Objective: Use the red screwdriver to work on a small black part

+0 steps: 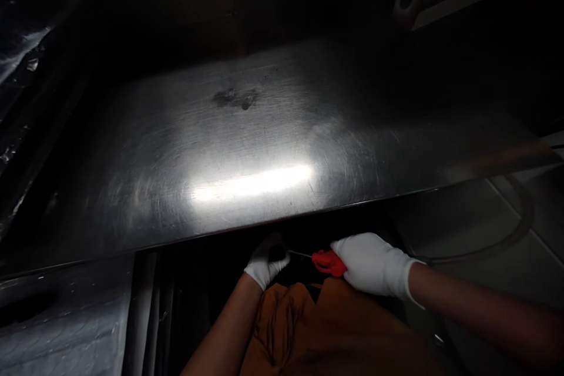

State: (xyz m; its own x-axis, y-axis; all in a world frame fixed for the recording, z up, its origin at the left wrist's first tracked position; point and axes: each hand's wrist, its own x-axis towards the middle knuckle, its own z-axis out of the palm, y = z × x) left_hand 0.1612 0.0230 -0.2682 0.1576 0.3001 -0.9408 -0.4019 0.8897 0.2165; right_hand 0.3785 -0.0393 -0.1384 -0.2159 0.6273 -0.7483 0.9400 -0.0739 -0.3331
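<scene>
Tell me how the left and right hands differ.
The right hand grips the red handle; the left hand is near the far end of the thin shaft, contact unclear. The right hand is brightly lit; the left hand is partly shadowed. Both wear white gloves.

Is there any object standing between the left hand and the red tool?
Nothing visible does. The red tool, held in the right hand, points its thin rod at the left hand; whether they touch is too dark to tell. The metal table lies beyond both, not between.
</scene>
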